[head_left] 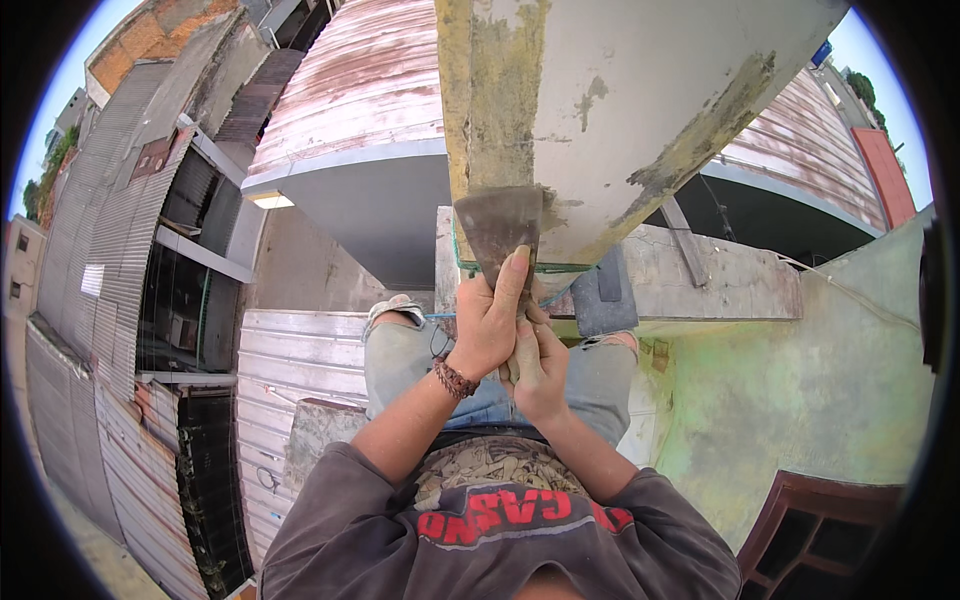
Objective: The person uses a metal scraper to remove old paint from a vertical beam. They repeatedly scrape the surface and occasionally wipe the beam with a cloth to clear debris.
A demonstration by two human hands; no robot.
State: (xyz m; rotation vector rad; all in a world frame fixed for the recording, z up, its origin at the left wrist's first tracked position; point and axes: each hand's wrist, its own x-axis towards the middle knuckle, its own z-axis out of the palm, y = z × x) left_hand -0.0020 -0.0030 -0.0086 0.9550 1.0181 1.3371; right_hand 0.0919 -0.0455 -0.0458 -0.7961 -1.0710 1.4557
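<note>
Both my hands grip a wide-bladed metal scraper in front of my chest. My left hand wraps the upper part, its thumb pressed along the blade. Just below and to the right, my right hand closes around the handle, which the fingers mostly hide. The blade's broad edge lies against a square masonry pillar with worn, patchy paint. A yellowed, bare strip runs up the pillar above the blade. Green cord circles the pillar's lower edge.
My jeans-clad knees straddle the pillar's base, high above corrugated metal roofs. A concrete ledge extends right, with a grey flat piece beside my right knee. A green-stained wall and a brown-framed window stand at right.
</note>
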